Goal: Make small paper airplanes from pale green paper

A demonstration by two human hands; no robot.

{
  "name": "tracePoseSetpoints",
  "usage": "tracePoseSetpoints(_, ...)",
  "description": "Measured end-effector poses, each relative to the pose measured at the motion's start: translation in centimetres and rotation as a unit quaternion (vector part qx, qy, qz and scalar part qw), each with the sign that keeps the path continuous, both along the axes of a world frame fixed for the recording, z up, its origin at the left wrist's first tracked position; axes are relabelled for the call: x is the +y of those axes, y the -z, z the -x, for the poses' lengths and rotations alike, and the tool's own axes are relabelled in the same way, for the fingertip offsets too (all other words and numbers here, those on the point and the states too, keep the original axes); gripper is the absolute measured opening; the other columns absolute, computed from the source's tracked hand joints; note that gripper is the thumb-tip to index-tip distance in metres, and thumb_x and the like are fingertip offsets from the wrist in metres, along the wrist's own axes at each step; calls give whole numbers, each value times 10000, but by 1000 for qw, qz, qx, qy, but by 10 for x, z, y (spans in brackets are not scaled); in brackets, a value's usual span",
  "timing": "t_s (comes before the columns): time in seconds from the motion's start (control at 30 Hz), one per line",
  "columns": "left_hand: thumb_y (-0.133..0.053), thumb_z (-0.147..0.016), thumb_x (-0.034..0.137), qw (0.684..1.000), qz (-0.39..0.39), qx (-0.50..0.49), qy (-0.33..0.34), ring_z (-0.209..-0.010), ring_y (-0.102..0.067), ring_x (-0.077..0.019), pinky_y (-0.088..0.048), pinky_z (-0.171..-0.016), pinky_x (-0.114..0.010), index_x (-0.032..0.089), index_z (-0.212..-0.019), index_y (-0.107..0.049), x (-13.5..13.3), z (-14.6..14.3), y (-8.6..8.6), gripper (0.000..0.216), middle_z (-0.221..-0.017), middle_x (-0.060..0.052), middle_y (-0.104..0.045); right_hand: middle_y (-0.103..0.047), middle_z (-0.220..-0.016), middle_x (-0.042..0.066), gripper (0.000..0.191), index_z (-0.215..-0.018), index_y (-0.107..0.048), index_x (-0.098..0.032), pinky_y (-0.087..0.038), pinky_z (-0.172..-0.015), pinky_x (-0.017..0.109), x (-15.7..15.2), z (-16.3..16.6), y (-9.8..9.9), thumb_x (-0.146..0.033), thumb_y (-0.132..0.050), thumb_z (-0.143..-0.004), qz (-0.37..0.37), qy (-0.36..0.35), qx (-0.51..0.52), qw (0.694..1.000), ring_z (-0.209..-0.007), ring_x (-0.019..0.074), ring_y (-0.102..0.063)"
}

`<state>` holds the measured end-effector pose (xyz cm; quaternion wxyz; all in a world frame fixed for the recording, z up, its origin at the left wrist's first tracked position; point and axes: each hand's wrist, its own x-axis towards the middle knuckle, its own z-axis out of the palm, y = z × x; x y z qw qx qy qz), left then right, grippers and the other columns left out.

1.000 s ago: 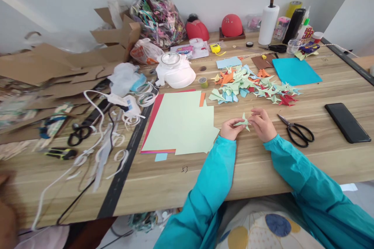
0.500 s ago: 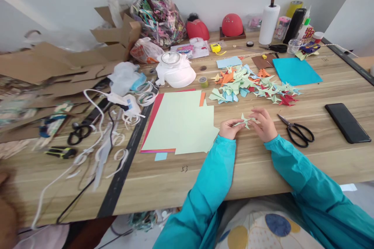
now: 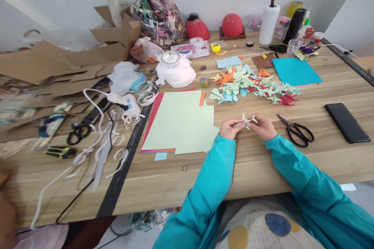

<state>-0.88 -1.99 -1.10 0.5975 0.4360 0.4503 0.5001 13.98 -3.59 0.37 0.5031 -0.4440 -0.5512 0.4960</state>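
At left edge, brown shape point(image 3: 7, 210) blurred, cut off, unidentifiable. Red sheet point(image 3: 154, 113) mostly covered by pale green paper point(image 3: 178, 124). Folded green piece point(image 3: 246, 120) pinched by left hand point(image 3: 229, 129) and right hand point(image 3: 264, 127), near table's front (middle partly hidden by fingers; folds hard to read). Behind, heaped folded pieces point(image 3: 242, 81) overlapped, uncountable. Scissors point(image 3: 296, 130) laid beside right hand; phone point(image 3: 347, 122) placed farther right.
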Motion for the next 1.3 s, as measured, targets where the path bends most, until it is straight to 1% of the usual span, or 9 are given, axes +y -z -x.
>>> tracePoseSetpoints(0.13, -826, -434, 331, 1000, 1, -15, 12, -616, -648, -169, -539, -689, -319, 153, -679, -717, -3, -2, -4, 322, -676, -45, -708, -621, -655, -8, 327, -762, -605, -187, -502, -586, 284, 0, 1, -4, -447, -731, -609, -5, 25, 25, 999, -609, 133, -583)
tracePoseSetpoints(0.4, -840, -391, 353, 998, 37, -47, 26, -574, -653, -182, -571, -668, -357, 136, -667, -710, -6, -1, -11, 374, -662, -50, -707, -616, -604, -15, 307, -662, -633, -190, -508, -598, 309, 0, -4, -16, -457, -752, -570, 13, 0, 35, 999, -583, 135, -570)
tracePoseSetpoints(0.6, -842, -408, 329, 993, 62, -93, 35, -615, -668, -203, -575, -691, -391, 134, -681, -714, -4, 2, -12, 360, -689, -58, -712, -631, -618, -6, 316, -656, -647, -190, -518, -602, 326, 3, -8, -15, -452, -774, -533, 23, 13, 69, 997, -582, 139, -580)
tracePoseSetpoints(0.73, -844, -402, 323, 994, 60, -84, 27, -576, -659, -194, -576, -667, -385, 132, -670, -712, -2, 5, -10, 355, -658, -55, -705, -636, -642, 1, 273, -637, -652, -183, -502, -612, 299, 5, -13, -18, -394, -791, -530, 0, 21, 58, 998, -609, 131, -581)
tracePoseSetpoints(0.83, -844, -400, 312, 996, 53, -75, 23, -555, -654, -186, -576, -650, -368, 132, -664, -711, -1, 6, -10, 346, -630, -49, -699, -642, -675, -1, 288, -696, -665, -188, -501, -617, 294, 4, -15, -20, -348, -811, -507, 1, 16, 66, 998, -640, 135, -590)
tracePoseSetpoints(0.9, -843, -404, 302, 996, 48, -72, 19, -561, -655, -183, -575, -653, -358, 138, -656, -712, -1, 6, -9, 328, -625, -43, -699, -649, -699, 2, 306, -761, -675, -192, -501, -612, 292, 3, -17, -20, -348, -803, -530, 16, 14, 76, 997, -646, 135, -592)
tracePoseSetpoints(1.03, -839, -415, 301, 997, 41, -66, 12, -568, -656, -180, -572, -653, -346, 144, -653, -712, 0, 6, -8, 312, -621, -38, -698, -635, -667, 6, 245, -790, -685, -188, -474, -571, 264, 4, -21, -16, -414, -682, -696, 39, 33, 87, 995, -604, 114, -567)
tracePoseSetpoints(1.2, -835, -422, 306, 999, 21, -29, 29, -538, -646, -175, -566, -651, -340, 138, -650, -710, -2, 5, -10, 309, -581, -36, -686, -576, -542, -13, 262, -624, -645, -166, -433, -528, 237, 6, -22, -17, -416, -720, -645, 27, 42, 41, 998, -518, 89, -501)
tracePoseSetpoints(1.3, -825, -444, 323, 999, 10, -6, 41, -548, -651, -183, -563, -649, -339, 134, -657, -711, -3, 5, -13, 307, -589, -43, -689, -584, -552, -5, 312, -632, -636, -168, -433, -521, 238, 6, -21, -19, -474, -683, -664, 22, 59, 33, 997, -512, 91, -505)
